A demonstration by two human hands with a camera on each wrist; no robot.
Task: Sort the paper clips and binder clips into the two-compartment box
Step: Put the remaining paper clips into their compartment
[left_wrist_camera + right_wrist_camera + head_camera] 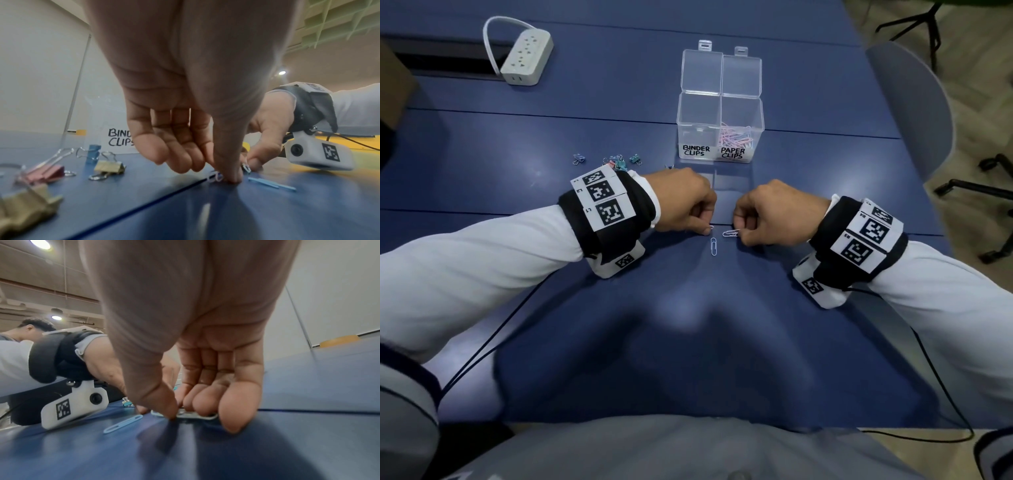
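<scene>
Three paper clips lie at the centre of the head view, on the blue table [825, 164] in front of the two-compartment box [720, 128]. They are thin bent wire, light, springy and flat against the surface, so they will probably slide rather than lift; the best hold looks like a fingertip pinch on a rounded end, or dragging one up onto its edge.

The left hand [681, 202] curls down over a pale paper clip [214, 176], its thumb tip pressed to the table beside the wire, the other fingers [179, 155] loosely bent above; whether it has lifted is unclear. The right hand [774, 214] pinches a white paper clip [730, 234] narrowly between thumb and fingertips, the clip low against the table. A blue paper clip [713, 246] lies free between both hands.

Binder clips [616, 162] sit at centre left, and the "BINDER CLIPS" compartment looks empty.
</scene>
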